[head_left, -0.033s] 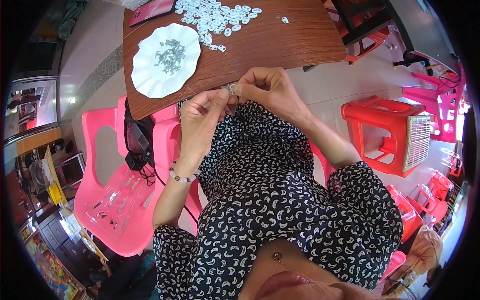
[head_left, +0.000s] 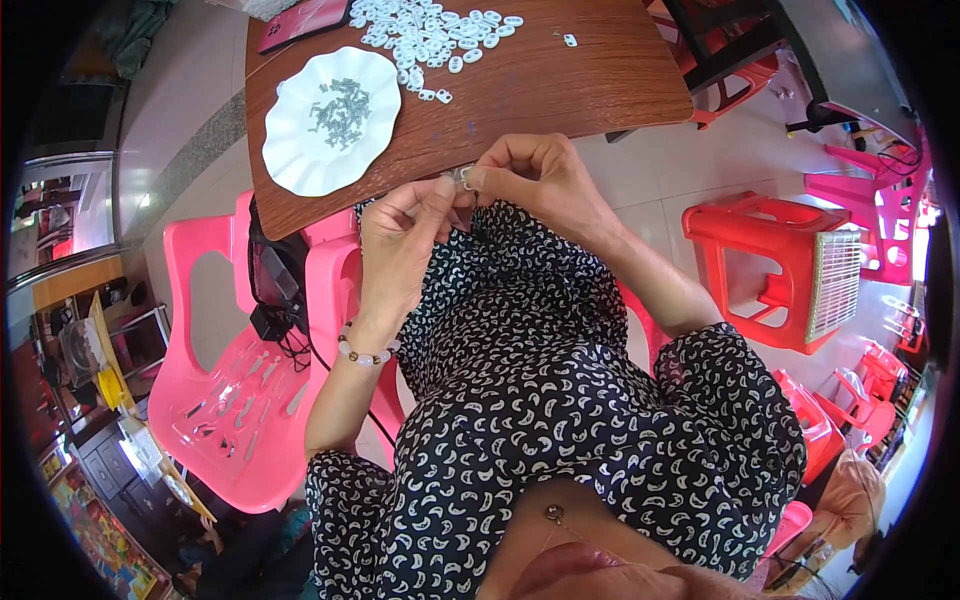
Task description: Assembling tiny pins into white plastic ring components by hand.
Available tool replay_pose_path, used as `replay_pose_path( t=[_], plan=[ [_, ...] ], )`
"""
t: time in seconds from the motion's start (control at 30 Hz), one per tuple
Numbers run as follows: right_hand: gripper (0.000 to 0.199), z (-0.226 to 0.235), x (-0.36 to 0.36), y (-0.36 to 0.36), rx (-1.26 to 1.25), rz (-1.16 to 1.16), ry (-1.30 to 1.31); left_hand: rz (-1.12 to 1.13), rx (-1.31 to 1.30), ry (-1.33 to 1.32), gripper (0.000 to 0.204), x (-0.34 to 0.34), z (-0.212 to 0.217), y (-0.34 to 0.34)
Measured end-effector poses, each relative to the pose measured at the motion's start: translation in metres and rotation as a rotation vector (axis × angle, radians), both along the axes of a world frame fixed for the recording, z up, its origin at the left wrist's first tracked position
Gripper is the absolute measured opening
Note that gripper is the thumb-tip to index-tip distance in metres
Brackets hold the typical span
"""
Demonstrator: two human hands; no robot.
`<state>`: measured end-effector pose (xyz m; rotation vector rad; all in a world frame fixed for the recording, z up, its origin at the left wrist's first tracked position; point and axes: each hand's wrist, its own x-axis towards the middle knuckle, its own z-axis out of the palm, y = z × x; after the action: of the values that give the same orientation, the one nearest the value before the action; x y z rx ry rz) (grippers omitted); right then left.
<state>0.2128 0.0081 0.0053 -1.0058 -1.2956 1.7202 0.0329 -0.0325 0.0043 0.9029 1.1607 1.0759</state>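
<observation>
Head view: left hand [head_left: 400, 245] and right hand [head_left: 535, 175] are meeting just below the table edge [head_left: 300, 215], fingertips pinching closed on one small white ring piece [head_left: 465, 178]. Beyond the fingers, a white scalloped plate [head_left: 290, 150] is holding small grey metal parts [head_left: 338, 105]; white ring pieces [head_left: 430, 35] are lying farther off. Risk: a loosening pinch would likely be dropping the piece into the lap.

Bare wooden table [head_left: 560, 85] right of white plate [head_left: 330, 120]; white ring pile [head_left: 430, 30] crowds far edge.
</observation>
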Motion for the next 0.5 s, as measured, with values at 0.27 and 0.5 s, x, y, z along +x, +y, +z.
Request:
replay_pose_path(
  t=[0.27, 0.5],
  plan=[
    [0.019, -0.0015, 0.0023, 0.0021, 0.001, -0.012, -0.043, 0.027, -0.071, -0.072, 0.026, -0.0021, 0.0044, 0.0008],
    [0.018, -0.0001, 0.0007, -0.0006, 0.009, 0.01, -0.065, 0.023, -0.024, -0.048, 0.022, -0.0017, 0.0022, 0.0007]
  ],
)
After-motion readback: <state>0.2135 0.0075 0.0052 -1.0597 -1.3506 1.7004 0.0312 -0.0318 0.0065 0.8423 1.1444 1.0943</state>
